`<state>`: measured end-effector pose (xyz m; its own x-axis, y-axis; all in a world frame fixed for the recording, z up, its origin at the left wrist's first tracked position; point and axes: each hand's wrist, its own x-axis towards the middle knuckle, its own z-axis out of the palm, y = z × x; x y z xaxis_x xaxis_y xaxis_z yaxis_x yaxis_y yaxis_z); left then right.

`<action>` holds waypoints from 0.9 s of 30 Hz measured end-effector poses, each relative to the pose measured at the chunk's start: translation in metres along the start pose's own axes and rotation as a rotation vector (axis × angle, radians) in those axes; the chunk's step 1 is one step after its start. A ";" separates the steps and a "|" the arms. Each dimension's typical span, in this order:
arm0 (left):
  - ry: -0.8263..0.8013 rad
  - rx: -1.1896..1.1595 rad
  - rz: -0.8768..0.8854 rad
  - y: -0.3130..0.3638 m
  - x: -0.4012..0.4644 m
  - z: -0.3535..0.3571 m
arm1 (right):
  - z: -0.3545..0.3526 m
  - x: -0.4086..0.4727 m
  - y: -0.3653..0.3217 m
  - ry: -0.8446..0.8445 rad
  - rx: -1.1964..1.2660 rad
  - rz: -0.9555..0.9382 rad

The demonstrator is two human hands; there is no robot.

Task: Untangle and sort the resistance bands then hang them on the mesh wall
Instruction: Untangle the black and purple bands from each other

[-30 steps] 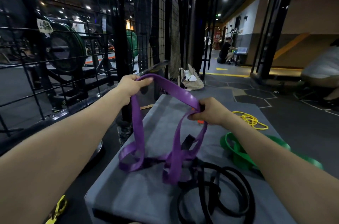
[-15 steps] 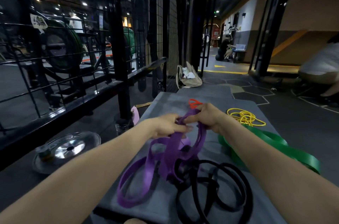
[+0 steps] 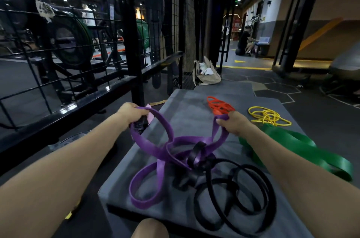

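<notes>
Nearest, the black band (image 3: 233, 195) lies coiled on the grey table (image 3: 187, 105), seemingly still knotted through the purple band (image 3: 155, 152) at the middle. The left hand (image 3: 130, 113) and right hand (image 3: 233, 122), bunched together half a second ago, are now spread wide, each gripping a purple loop, so the tangle is opening but not freed. Beyond lie the green band (image 3: 303, 150), yellow band (image 3: 268, 119) and orange band (image 3: 220, 106), sorted apart; nothing visibly hangs on the mesh wall (image 3: 187, 23).
</notes>
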<state>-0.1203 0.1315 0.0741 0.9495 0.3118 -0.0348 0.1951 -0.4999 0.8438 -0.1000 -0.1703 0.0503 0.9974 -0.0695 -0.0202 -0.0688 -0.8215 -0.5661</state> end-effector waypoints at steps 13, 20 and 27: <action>-0.188 0.969 0.202 -0.037 0.002 0.040 | 0.037 0.003 0.022 -0.125 -0.071 -0.143; -0.483 0.824 0.518 -0.045 -0.021 0.127 | 0.069 -0.016 0.026 -0.291 -0.066 -0.229; -0.500 1.046 0.620 -0.067 -0.033 0.159 | 0.081 -0.022 0.056 -0.292 -0.165 -0.172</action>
<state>-0.1259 0.0266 -0.0662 0.8935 -0.4123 -0.1780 -0.4209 -0.9070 -0.0116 -0.1242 -0.1691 -0.0478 0.9576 0.2220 -0.1839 0.1213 -0.8890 -0.4415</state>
